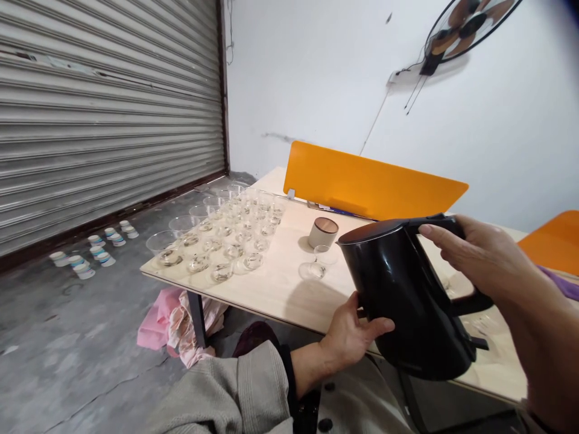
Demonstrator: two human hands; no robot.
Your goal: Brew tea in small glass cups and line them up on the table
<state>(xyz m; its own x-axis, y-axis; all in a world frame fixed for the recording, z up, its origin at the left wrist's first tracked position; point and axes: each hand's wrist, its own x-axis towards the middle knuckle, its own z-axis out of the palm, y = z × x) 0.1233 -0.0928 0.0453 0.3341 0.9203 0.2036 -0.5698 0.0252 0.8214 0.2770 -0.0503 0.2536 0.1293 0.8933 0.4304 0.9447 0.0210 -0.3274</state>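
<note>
A black electric kettle (402, 301) is held tilted above the front edge of the table, its spout toward the left. My right hand (479, 253) is closed around its handle at the top right. My left hand (350, 334) grips the kettle's lower left side, thumb in front and the other fingers partly hidden behind. Below and left of the spout, a clear cup (315, 270) stands alone on the wooden table (275, 301). Just behind that cup is a pale canister with a brown top (324, 232). Several rows of clear cups (221, 272) cover the table's left end, with dark bits in their bottoms.
An orange divider panel (375, 181) runs along the table's middle, with another orange panel (552, 241) at right. White paper cups (96, 250) stand on the floor by the metal shutter (108, 108). Pink cloth or paper (160, 319) lies beside a table leg. A fan (470, 27) hangs high.
</note>
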